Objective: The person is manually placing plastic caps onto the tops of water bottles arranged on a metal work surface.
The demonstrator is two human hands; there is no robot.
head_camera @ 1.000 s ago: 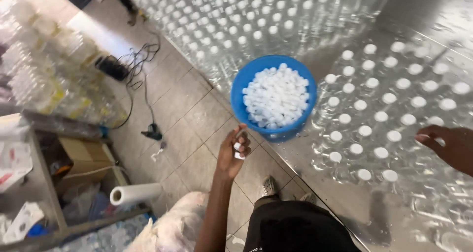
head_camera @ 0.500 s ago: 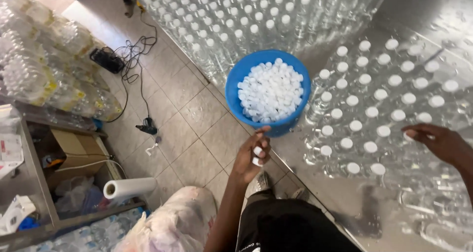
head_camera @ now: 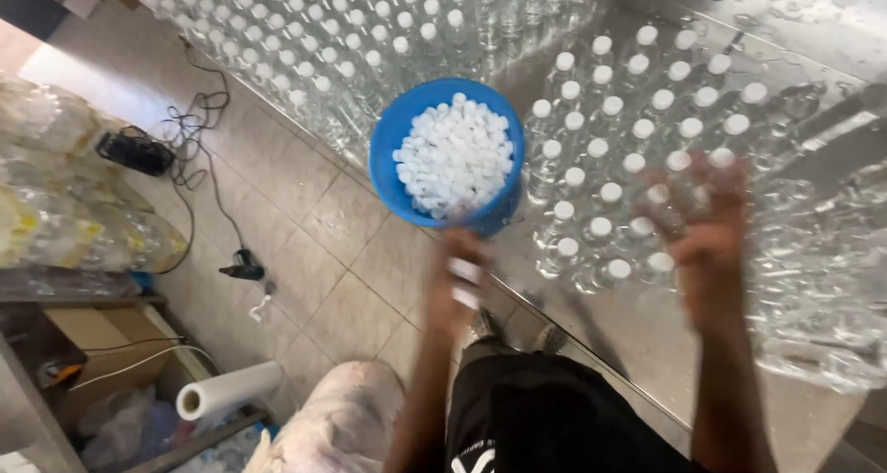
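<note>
A blue bowl (head_camera: 386, 150) full of white bottle caps (head_camera: 453, 154) sits at the edge of a steel table (head_camera: 637, 334). My left hand (head_camera: 459, 284), blurred by motion, is just below the bowl and holds a few white caps. My right hand (head_camera: 704, 219), also blurred, hovers with fingers spread over a group of clear capped bottles (head_camera: 610, 150) standing on the table. Uncapped clear bottles (head_camera: 813, 288) stand to the right of it.
A large block of capped bottles (head_camera: 305, 39) fills the far side. Packs of bottles (head_camera: 55, 196) are stacked at left on the tiled floor, near a black cable (head_camera: 199, 140), a plastic film roll (head_camera: 226, 390) and a white sack (head_camera: 337, 422).
My left hand has risen toward the bowl with caps in it. My right hand has moved left, over the capped bottles. The camera has shifted closer.
</note>
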